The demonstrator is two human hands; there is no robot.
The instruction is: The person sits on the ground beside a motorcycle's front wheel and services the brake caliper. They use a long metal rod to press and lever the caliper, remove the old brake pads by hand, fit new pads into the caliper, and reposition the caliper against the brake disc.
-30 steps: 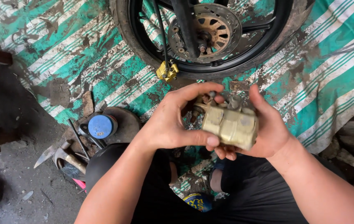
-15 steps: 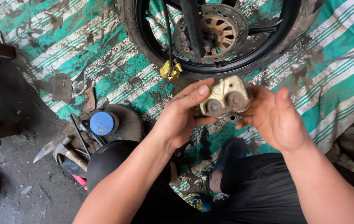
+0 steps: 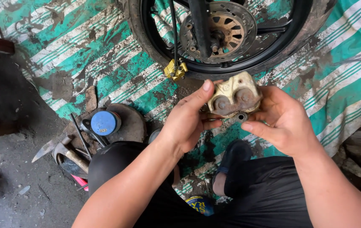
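Just right of the frame's centre, both hands hold a grimy, gold-coloured brake caliper (image 3: 234, 95) between them. The left hand (image 3: 187, 121) grips its left edge – thumb stretched up along the side, the other fingers curled underneath. The right hand (image 3: 283, 120) cups the right side, fingers bent behind the body and the thumb lying below it, near a small dark ring (image 3: 242, 117) at the caliper's lower edge. Two round pistons face the camera. Above, at the top of the frame, stands a motorcycle wheel (image 3: 248, 63) with its brake disc (image 3: 222, 27), resting on a green-and-white striped tarp (image 3: 104, 59). A small yellow fitting (image 3: 175, 70) hangs from a black hose – just left of the caliper. At lower left lie a blue-capped tin (image 3: 103, 123) and a hammer (image 3: 68, 154)
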